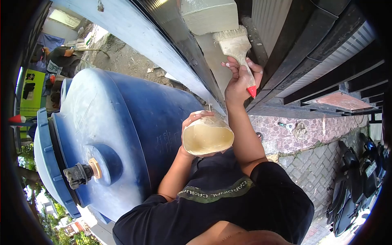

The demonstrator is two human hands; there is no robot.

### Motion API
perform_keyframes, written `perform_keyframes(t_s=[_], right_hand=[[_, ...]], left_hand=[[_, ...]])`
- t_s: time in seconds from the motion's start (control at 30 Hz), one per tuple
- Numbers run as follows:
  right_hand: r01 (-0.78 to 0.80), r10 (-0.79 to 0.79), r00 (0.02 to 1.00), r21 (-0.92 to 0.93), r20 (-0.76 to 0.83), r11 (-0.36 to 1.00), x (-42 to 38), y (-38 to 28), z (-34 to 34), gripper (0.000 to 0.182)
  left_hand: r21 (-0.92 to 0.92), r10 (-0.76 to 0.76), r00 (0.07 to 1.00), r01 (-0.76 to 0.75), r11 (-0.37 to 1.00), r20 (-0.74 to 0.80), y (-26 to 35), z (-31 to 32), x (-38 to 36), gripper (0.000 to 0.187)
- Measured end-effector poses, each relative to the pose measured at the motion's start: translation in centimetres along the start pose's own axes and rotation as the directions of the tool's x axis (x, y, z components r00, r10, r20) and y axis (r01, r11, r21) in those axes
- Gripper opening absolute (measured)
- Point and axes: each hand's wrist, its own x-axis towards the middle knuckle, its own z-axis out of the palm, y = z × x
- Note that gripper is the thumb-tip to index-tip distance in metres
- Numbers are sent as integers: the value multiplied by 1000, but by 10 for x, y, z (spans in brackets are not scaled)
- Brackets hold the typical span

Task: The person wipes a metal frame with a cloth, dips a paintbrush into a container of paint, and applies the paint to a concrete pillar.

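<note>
My right hand is closed around the handle of a wide paintbrush with a red handle tip. Its pale, paint-caked bristles touch or lie very close to the lower edge of a cream-coated block on the post. Below that coated part, the narrow surface is a duller grey-beige. In front of my chest, my left hand grips a cut-open container from the side, its mouth facing me. Cream paint coats the inside of the container. Pale smears mark the fingers of my right hand.
A large blue water tank lies close on my left. Dark metal beams run along the right. Parked motorcycles stand on the paving at lower right. Another person is at the far upper left.
</note>
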Motion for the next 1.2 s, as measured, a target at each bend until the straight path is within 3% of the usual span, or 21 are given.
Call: perform_keyframes(t_s=[0.07,0.13,0.2,0.3,0.33,0.43,0.57,0.67,0.73,0.8,0.87,0.97,1.07,1.13,1.2], right_hand=[[81,-77,996,-94,45,992,-14,22,-27,20],[9,-8,1000,-154,10,988,-30,39,-53,19],[-206,181,977,-265,-116,942,-46,63,-89,17],[-214,191,975,-254,-113,943,-59,54,-97,18],[-212,190,976,-252,-109,944,-55,51,-90,18],[60,-51,995,-103,83,993,-40,31,-59,21],[133,-108,972,-112,208,985,-13,32,-30,20],[112,-53,973,-256,225,960,-22,60,-63,19],[55,-7,982,-250,189,967,-37,65,-83,17],[-120,142,989,-356,35,927,-53,61,-94,15],[-74,89,996,-363,25,929,-55,64,-95,16],[148,-95,973,-254,212,956,-38,38,-60,19],[160,-121,968,-170,219,973,-13,32,-31,21],[188,-143,965,-199,220,962,-10,53,-53,22],[69,-28,987,-258,160,964,-23,69,-81,20]], left_hand=[[0,24,1000,-24,1000,-12,-1,-1,2,95],[-28,13,1000,-14,1000,-17,-1,-2,0,95],[-34,6,1000,-7,999,-18,1,-3,0,94],[-47,15,999,-16,999,-28,-2,-1,-1,94],[-57,13,999,-15,998,-37,-3,-1,-2,94],[-62,-12,1000,11,998,-21,-2,0,-4,94],[-68,14,1000,-12,998,22,-3,0,-2,95],[-7,48,999,-48,999,23,-1,-1,1,96],[-9,39,999,-39,999,6,-1,-2,1,96],[-10,28,999,-28,1000,-15,0,-3,-2,95],[-36,41,999,-42,998,-36,-4,-3,-1,94],[-34,25,999,-26,999,-22,-2,-2,-1,93],[-24,14,1000,-14,1000,-2,4,5,1,93],[-7,39,999,-39,999,17,1,6,3,94],[12,37,999,-37,999,15,-7,5,-5,93]])
